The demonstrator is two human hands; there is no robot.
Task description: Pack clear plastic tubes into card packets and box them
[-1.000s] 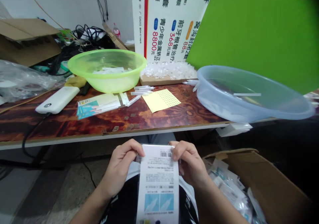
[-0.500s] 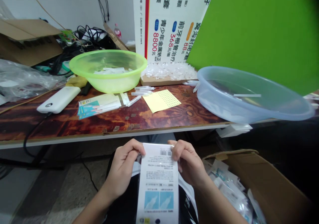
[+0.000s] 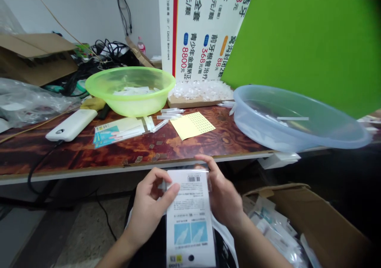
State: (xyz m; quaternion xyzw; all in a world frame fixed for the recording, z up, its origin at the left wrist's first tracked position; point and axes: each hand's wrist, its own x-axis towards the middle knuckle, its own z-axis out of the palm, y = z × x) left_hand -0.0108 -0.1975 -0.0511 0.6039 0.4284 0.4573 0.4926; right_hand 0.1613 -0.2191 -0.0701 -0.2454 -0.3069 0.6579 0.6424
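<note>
Left hand (image 3: 148, 206) and right hand (image 3: 222, 194) grip printed packet (image 3: 189, 216) at its sides, below bench (image 3: 74, 157); open carton (image 3: 309, 216) lies near right hand.

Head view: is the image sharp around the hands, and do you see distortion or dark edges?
Head view: the right hand looks slightly motion-blurred, and the small print on the plastic packet is soft; the table's front edge bends from wide-lens distortion; the top right corner of the green board falls dark.

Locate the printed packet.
In the head view, the printed packet is held low centre between the left hand and right hand, below the table edge.
</note>
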